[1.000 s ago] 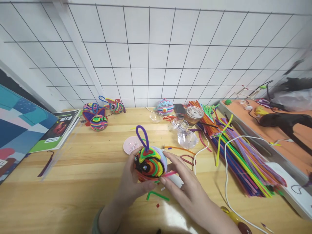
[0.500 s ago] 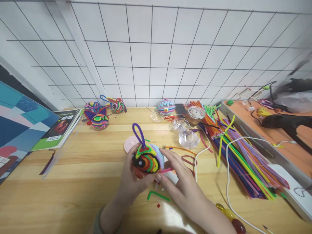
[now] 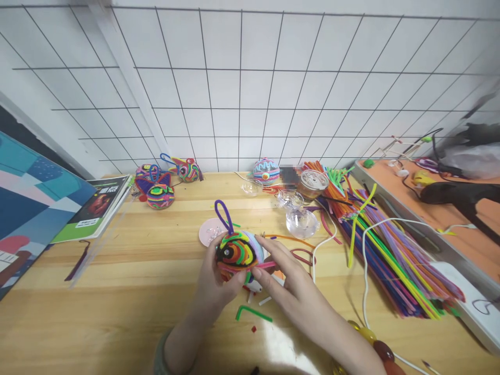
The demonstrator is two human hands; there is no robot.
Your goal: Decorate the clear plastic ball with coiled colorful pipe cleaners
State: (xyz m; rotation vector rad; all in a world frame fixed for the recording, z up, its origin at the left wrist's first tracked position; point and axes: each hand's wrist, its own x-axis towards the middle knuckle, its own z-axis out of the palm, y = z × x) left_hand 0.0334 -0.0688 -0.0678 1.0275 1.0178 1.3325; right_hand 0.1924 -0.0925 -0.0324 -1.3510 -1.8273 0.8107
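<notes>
A round ornament wrapped in coloured pipe cleaners (image 3: 244, 247), with an eye-like pattern and a purple loop on top, is held between my two hands. My left hand (image 3: 216, 284) wraps its left side, thumb on the lower front. On the other side, my right hand (image 3: 287, 273) touches the ball with its fingertips and pinches a pink pipe cleaner (image 3: 266, 265) against the lower edge. Below lie a bent green pipe cleaner (image 3: 253, 313) and a tiny red scrap (image 3: 253, 329). A pink dish (image 3: 209, 233) sits just behind the ornament.
Finished-looking pipe-cleaner balls (image 3: 160, 196) stand at the back left, near magazines (image 3: 96, 208). Clear plastic half-shells (image 3: 302, 223) and a lidded jar (image 3: 314, 182) are at the back. To the right lie bundled pipe cleaners (image 3: 390, 260), a white cable (image 3: 365, 281) and an orange-topped tray (image 3: 441, 208).
The ornament has tilted slightly in my hands, showing more of its lower front. My right thumb has shifted a little right along the pink pipe cleaner.
</notes>
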